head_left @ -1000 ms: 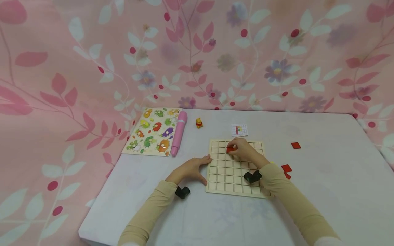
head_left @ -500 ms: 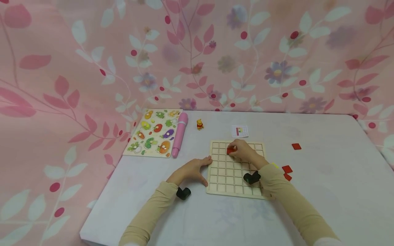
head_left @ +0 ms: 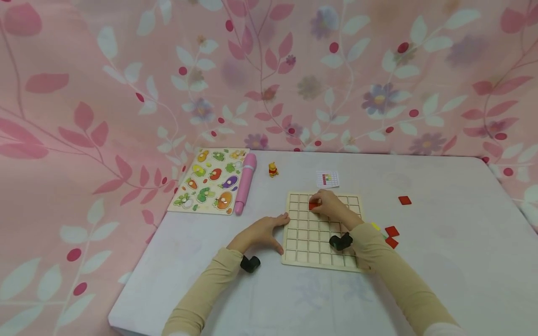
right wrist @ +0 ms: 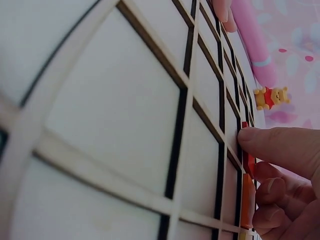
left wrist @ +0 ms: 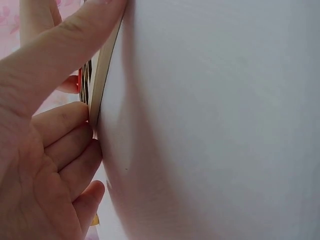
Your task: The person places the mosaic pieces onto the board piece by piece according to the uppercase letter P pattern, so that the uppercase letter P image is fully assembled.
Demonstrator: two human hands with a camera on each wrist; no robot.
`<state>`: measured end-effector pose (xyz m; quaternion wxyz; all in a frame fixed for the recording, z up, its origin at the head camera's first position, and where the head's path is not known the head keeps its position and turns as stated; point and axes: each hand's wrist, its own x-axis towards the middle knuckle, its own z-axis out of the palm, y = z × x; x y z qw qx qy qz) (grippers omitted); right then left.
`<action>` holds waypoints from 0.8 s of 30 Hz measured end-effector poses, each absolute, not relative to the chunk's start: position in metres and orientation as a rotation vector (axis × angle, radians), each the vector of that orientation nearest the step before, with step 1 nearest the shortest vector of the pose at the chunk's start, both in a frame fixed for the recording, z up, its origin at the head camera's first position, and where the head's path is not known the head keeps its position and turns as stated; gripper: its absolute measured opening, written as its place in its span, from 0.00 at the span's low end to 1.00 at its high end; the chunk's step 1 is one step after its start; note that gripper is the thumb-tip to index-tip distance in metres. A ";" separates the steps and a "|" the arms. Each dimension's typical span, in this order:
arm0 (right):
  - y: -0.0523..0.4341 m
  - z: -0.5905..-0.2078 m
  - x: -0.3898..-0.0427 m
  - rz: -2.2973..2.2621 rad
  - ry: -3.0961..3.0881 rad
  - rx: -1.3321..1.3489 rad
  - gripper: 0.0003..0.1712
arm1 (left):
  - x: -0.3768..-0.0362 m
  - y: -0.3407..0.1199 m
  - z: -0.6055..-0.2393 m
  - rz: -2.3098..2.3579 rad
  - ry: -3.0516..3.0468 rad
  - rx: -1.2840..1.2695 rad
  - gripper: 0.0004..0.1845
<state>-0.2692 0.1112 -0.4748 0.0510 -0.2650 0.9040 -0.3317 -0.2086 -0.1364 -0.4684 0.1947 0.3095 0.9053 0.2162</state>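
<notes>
A pale wooden grid board lies on the table. My left hand rests against its left edge, thumb and fingers spread apart; in the left wrist view, the fingertips touch the board's side. Over the board's far part, my right hand pinches a red square tile at a grid cell. The right wrist view has the thumb on this red tile, with an orange tile beside it and the other fingers curled close by. Part of the grid is hidden under the right hand and wrist.
Right of the board lie loose red tiles, a yellow tile partly behind the sleeve, and another red tile. Behind it are a pattern card and bear figurine. A vegetable puzzle and pink tube stand left.
My right hand and wrist have shifted slightly left with the red tile, showing more of the yellow tile and a bit of green by the sleeve. The left hand stays at the board's edge.
</notes>
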 end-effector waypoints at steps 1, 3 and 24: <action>0.111 -0.474 -0.269 -1.010 2.754 -0.802 0.14 | -0.209 -0.136 -0.468 0.606 2.538 0.867 0.53; 0.110 -0.473 -0.269 -1.028 2.747 -0.786 0.14 | -0.209 -0.136 -0.468 0.607 2.537 0.868 0.53; 0.173 -0.401 -0.254 -1.462 2.797 -0.770 0.12 | -0.211 -0.136 -0.469 0.573 2.539 0.890 0.53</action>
